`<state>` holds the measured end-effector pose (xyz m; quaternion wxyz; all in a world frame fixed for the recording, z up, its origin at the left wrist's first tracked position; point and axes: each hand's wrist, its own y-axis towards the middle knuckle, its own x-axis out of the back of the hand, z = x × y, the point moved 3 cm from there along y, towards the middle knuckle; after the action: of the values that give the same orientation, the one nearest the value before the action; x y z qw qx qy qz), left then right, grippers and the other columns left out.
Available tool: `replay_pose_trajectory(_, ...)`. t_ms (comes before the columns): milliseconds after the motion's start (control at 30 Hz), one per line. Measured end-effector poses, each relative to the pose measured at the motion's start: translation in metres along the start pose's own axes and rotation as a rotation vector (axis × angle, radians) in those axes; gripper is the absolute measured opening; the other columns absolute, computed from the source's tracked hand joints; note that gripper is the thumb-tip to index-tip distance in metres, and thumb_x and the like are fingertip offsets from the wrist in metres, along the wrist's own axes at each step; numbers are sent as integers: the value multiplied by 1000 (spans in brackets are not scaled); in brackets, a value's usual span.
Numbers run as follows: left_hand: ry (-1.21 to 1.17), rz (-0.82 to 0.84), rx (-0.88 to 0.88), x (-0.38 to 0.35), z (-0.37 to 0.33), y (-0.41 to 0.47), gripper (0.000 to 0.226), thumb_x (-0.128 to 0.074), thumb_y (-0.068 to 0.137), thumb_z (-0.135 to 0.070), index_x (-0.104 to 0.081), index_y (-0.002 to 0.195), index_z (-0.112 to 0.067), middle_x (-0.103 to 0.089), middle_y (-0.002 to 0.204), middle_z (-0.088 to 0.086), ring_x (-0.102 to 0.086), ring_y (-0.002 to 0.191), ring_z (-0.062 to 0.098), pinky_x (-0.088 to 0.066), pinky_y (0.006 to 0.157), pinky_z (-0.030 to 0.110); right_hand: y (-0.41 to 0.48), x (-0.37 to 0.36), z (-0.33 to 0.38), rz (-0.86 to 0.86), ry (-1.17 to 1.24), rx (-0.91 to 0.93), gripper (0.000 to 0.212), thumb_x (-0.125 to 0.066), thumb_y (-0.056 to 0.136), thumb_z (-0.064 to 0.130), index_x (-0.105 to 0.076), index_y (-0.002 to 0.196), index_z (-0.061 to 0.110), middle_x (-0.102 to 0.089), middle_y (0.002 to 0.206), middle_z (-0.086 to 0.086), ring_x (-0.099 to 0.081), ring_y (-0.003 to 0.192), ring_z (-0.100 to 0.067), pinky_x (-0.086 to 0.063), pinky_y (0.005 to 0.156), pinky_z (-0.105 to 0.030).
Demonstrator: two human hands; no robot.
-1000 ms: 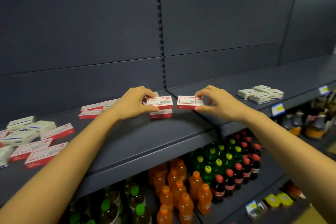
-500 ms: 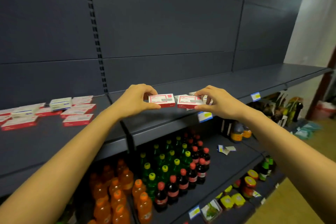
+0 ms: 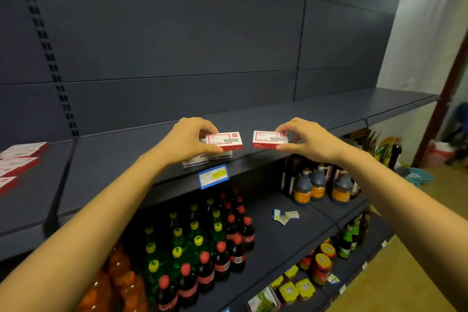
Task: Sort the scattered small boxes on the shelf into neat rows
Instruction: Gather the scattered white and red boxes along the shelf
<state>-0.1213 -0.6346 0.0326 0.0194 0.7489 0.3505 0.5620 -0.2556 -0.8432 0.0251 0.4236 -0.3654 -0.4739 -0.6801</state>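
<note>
Holding: left hand (image 3: pixel 186 139) pinches one small red-and-white cardboard box (image 3: pixel 224 141); right hand (image 3: pixel 307 140) pinches its twin (image 3: pixel 269 139).
Advice: set both flush, edges parallel, above the blue price tag (image 3: pixel 214 176).

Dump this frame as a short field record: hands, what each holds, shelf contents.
left hand: grips a red-and-white box, held above white boxes near the shelf edge
right hand: grips a second red-and-white box
gap: the two held boxes are apart, not touching
top shelf: red boxes at far left
price tag: blue, on the shelf edge under the left hand
lower shelf: green, dark and orange bottles
</note>
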Motion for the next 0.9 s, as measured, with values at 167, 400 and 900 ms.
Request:
replay_pose_trajectory(167,3,17,-12,-39,-15,54,41,-73,74,-27,-62,110,-10,-63,112,8,-54,93,12,-48,81,27,19,10,-57,-13,-6,-21,45,-60,86,36,-50,126,18,-51,125,-3,-52,99,-16,-50,84,-33)
replay_pose_trajectory(400,9,57,11,-85,-27,130,42,-75,72,-31,-64,107,-12,-66,110,6,-60,95,19,-52,85,36,53,21,-138,17,-13,-33,44,-61,86,35,-51,125,19,-51,123,-3,-51,97,-15,-49,85,-36)
replay_pose_trajectory(900,67,-12,170,-161,-42,217,38,-77,72,-29,-67,104,-11,-67,104,7,-60,92,23,-48,85,38,136,16,-268,69,122,112,38,-65,83,31,-56,119,21,-55,115,-1,-53,93,-15,-46,83,-30)
